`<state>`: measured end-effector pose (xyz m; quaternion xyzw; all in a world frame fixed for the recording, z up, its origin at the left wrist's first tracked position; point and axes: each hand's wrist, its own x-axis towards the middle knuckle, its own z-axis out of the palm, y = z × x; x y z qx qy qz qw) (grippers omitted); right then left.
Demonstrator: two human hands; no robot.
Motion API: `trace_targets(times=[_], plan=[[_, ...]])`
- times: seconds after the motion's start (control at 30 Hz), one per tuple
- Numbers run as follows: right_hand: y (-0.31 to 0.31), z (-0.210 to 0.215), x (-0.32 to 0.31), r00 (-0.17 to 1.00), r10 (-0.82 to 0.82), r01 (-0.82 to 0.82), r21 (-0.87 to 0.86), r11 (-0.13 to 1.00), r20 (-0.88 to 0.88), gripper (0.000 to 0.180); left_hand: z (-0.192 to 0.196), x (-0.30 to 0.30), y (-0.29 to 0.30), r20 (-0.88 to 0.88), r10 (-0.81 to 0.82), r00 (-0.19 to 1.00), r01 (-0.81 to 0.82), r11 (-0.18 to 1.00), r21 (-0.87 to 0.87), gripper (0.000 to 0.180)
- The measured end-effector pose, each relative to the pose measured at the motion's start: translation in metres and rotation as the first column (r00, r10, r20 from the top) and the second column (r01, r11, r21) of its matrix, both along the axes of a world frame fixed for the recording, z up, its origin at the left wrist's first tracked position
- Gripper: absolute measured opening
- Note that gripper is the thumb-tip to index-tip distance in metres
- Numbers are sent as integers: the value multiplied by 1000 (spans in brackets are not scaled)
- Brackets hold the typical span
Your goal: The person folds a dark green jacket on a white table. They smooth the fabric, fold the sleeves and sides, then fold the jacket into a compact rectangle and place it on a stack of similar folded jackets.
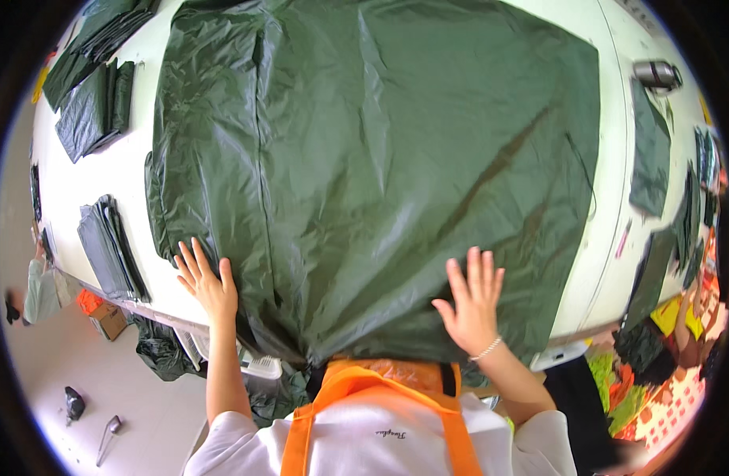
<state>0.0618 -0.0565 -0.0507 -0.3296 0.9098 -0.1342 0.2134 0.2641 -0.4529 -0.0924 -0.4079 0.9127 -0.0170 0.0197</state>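
A large dark green sheet of shiny, waterproof-looking fabric (pixel 428 159) lies spread over the white table in front of me, creased and hanging over the near edge at my waist. A long seam or fold runs down its left part. My left hand (pixel 210 285) rests at the sheet's lower left edge, fingers spread, partly over the bare tabletop. Flat on the lower right part of the fabric lies my right hand (pixel 471 305), its fingers stretched out and a beaded bracelet at the wrist. Neither hand grips anything.
Folded dark green fabric bundles (pixel 111 246) lie along the table's left side. At the right are more green pieces (pixel 648 151), a metal flask (pixel 657 74) and a pink pen-like object (pixel 623 240). A white basket (pixel 257 365) stands below the near edge. Other people are at both sides.
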Motion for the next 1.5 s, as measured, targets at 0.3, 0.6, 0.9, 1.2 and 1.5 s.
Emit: trace_targets(times=[0.3, 0.6, 0.9, 1.2, 1.5], plan=[[36, -22, 24, 980, -54, -4, -294, 956, -189, 59, -33, 13, -48, -336, -4, 942, 41, 994, 105, 67], [282, -48, 66, 253, -914, 966, -126, 223, 317, 56, -7, 209, 118, -335, 532, 778, -313, 790, 528, 64], [295, -58, 57, 295, -776, 915, -400, 60, 558, 30, -19, 254, 98, -525, 621, 581, -122, 705, 699, 20], [198, -14, 75, 766, -257, 218, -139, 966, -589, 60, 40, 161, 145, -360, -312, 879, 347, 937, 34, 51], [167, -53, -1, 873, -263, 242, -103, 965, -412, 48, -34, 72, 118, -152, -257, 955, 254, 967, -37, 65]])
